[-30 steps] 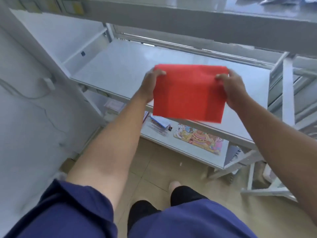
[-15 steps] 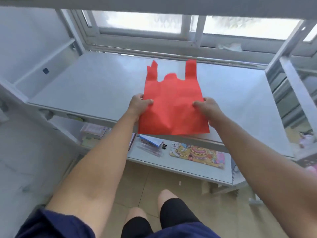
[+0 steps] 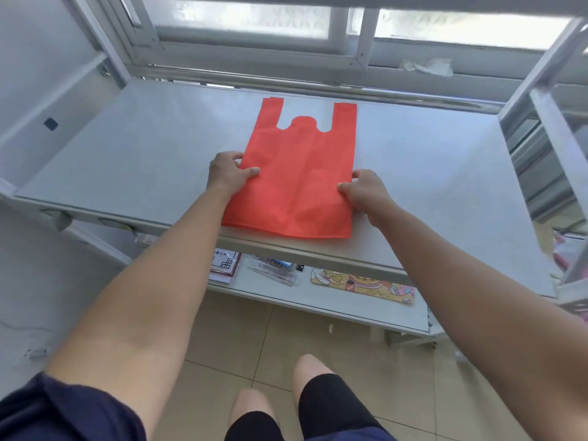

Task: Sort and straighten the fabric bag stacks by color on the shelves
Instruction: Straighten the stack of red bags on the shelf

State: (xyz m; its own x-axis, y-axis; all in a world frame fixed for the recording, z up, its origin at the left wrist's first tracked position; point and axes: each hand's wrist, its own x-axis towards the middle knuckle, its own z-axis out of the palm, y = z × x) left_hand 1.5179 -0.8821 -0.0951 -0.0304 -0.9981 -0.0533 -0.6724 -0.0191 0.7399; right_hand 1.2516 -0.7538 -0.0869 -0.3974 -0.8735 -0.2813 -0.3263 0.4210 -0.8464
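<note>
1. So, we've got the red bag lying flat mid-frame on the upper shelf, handles toward the window.
2. Our left hand and right hand each pinch a side edge.
3. We'd say it's barely started: only red is down, with no other colors in sight.

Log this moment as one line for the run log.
red bags: flat on shelf, handles toward window | left hand: grips left edge | right hand: pinches right edge
</note>
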